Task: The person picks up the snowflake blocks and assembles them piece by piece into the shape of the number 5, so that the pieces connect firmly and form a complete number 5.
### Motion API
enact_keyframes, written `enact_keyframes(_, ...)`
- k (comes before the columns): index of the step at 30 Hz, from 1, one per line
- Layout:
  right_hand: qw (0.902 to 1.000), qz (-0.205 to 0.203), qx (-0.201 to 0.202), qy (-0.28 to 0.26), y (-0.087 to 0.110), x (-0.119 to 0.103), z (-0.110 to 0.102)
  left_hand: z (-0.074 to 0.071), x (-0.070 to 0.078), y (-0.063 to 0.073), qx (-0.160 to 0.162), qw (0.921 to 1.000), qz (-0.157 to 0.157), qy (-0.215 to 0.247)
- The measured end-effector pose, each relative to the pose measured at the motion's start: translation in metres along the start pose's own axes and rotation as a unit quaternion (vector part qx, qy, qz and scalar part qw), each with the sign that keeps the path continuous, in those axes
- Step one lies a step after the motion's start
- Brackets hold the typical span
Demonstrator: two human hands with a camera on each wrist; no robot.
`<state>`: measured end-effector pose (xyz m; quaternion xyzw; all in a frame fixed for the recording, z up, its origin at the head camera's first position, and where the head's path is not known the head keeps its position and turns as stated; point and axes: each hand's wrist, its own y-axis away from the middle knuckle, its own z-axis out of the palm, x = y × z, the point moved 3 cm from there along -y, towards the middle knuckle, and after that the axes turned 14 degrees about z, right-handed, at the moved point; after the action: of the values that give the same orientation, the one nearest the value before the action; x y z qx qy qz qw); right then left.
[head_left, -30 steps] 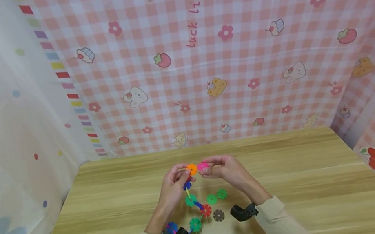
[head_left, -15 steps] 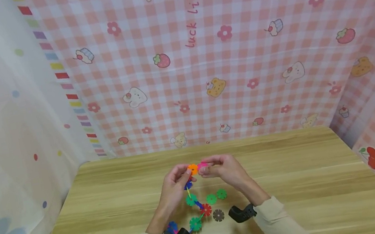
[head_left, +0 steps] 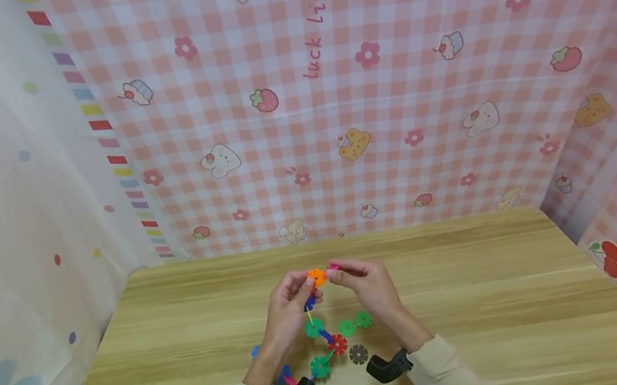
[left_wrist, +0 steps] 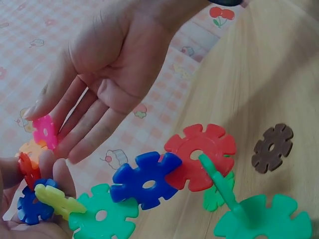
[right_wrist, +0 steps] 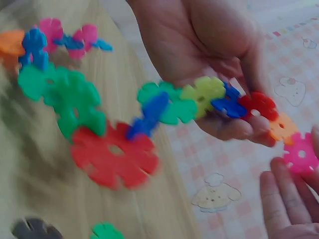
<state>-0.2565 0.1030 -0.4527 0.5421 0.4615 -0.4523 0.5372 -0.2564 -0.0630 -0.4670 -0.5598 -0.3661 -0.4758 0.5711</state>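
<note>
My left hand [head_left: 288,311] pinches the orange notched disc [head_left: 316,277] at the upper end of a chain of slotted plastic snowflake discs. Opposite it, my right hand [head_left: 375,289] holds a pink snowflake disc [right_wrist: 300,153] between thumb and fingers. Pink and orange meet at their edges; whether their slots are engaged I cannot tell. From the left hand the chain runs down through a red disc [right_wrist: 259,105], a blue disc [left_wrist: 36,205], a yellow disc [right_wrist: 203,95], a green disc [left_wrist: 102,214], another blue disc [left_wrist: 147,181] and a larger-looking red disc [left_wrist: 200,154].
Two light green discs [head_left: 347,328] and a dark brown disc [head_left: 359,354] lie on the wooden table [head_left: 485,299], right of the chain. The chain's lower part, with a green disc [head_left: 321,367], passes by the left wrist. A checked cloth [head_left: 414,93] hangs behind.
The pink disc has turned from facing the head camera to nearly edge-on. My right wrist has shifted a little left, while the left hand keeps its hold on the orange disc.
</note>
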Motion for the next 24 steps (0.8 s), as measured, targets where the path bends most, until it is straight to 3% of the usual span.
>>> enact_keyframes(16,0.9949,-0.011,0.041,-0.092,0.004,0.018,0.009,0.003,-0.003,0.001,0.02,0.999,-0.006,0.04)
enact_keyframes(24,0.9887,-0.015,0.024,-0.147,0.003,0.021,0.011,0.004,-0.002,0.003,0.023,0.9988,0.0,0.043)
